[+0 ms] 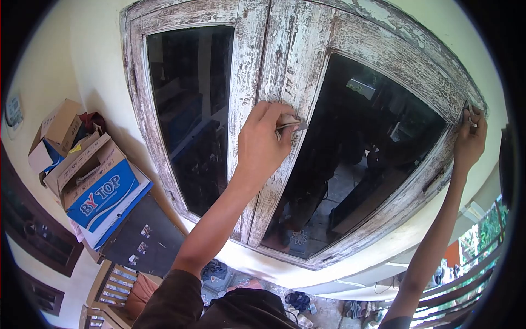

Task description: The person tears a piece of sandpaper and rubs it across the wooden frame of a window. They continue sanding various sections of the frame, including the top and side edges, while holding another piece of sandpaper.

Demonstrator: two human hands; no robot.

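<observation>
1. So the person's left hand [263, 140] has its fingers pinched around a folded sheet [289, 123], probably sandpaper. It's up against the middle upright [279, 71], right beside the edge of the bigger glass pane [350, 164].
2. The right hand [470, 134] is up at the far side of the window frame [438, 66], fingers bent. Can't tell if they're grasping anything or just bracing.
3. Tips, imo: fold flat against the wood, light even pressure, strokes along the grain. That corner poking toward the glass is the risky bit, since grit could scratch it. Angling it back onto the wood would help, and a steady right hand should help with balance.
4. The surface is patchy: whitish flakes over brown wood, rough all round both panes. Flaky spots probably want a gentler touch, and a fresh fold if the grit clogs.
5. As for the room: pale wall [98, 49], a blue-and-brown box [101, 192] and more cardboard on a dark cabinet [145, 241], a wooden chair [112, 285] below. Dark cloth [298, 300] on the floor, slats [466, 285] with greenery behind over on the right.
</observation>
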